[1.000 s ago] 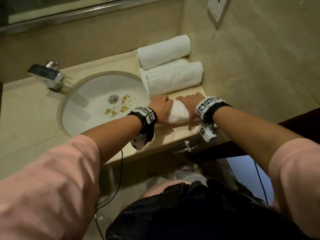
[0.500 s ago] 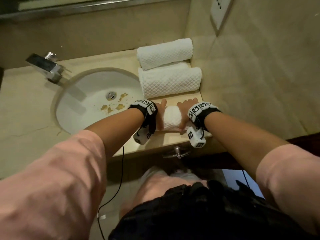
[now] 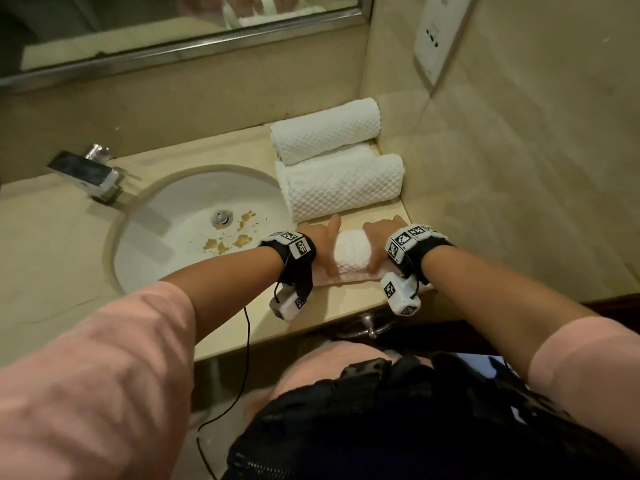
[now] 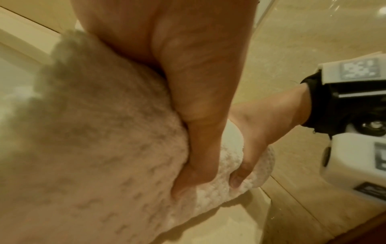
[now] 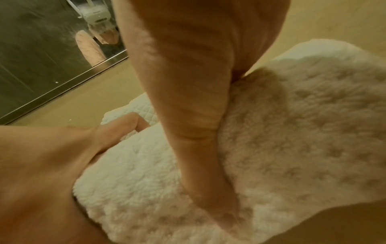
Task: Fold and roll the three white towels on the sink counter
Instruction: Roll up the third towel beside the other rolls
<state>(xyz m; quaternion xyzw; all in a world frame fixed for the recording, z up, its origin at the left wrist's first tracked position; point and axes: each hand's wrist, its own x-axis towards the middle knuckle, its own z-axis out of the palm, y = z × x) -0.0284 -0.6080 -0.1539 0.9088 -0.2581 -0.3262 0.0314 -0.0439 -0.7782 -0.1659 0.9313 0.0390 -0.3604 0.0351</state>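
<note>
Two white rolled towels lie at the counter's back right, one [image 3: 325,129] behind the other [image 3: 343,188]. A third white towel [image 3: 351,252] is a short thick roll in front of them, with a flat tail [image 3: 346,278] still lying toward me. My left hand [image 3: 322,244] grips its left end and my right hand [image 3: 381,237] its right end, thumbs on the near side, fingers over the far side. Up close, the left thumb [image 4: 196,148] digs into the roll [image 4: 104,165]. The right thumb [image 5: 198,148] presses into the pile [image 5: 292,148].
The sink basin [image 3: 166,216], with brown crumbs near its drain, sits left of the towels, a chrome faucet [image 3: 86,174] behind it. A tiled wall [image 3: 502,202] with a socket [image 3: 438,32] closes the right side. A mirror [image 3: 173,26] hangs behind. The counter's front edge [image 3: 311,336] is close.
The roll and both hands have come toward the counter's front edge, away from the second rolled towel. The view has tilted up and shows the mirror.
</note>
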